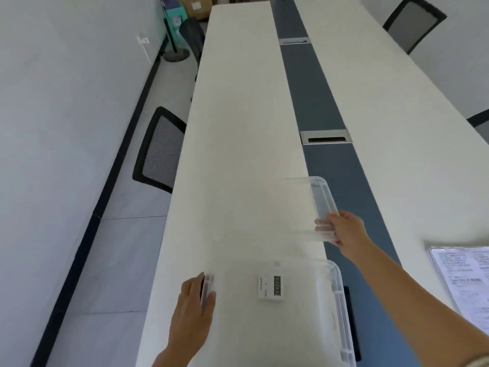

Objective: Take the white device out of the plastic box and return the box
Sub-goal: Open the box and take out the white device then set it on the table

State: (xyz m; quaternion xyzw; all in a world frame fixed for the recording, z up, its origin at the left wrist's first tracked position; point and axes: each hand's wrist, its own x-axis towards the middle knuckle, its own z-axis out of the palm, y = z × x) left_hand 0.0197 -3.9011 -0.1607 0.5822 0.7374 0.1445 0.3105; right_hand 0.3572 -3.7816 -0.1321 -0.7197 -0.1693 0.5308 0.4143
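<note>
A clear plastic box (340, 308) stands on the long white table (238, 128) right in front of me. Inside it lies a small white device (271, 287) with a dark strip on its right side. My left hand (194, 308) grips the box's left rim. My right hand (344, 230) holds the near corner of the clear lid (321, 200), which is off the box and lies beyond it, over the table's right edge.
A blue-grey strip (330, 168) with metal cable hatches (326, 136) runs between this table and a second white table (397, 128). Printed sheets in a sleeve (465, 274) lie at the right. Mesh chairs (158, 152) stand along the left side.
</note>
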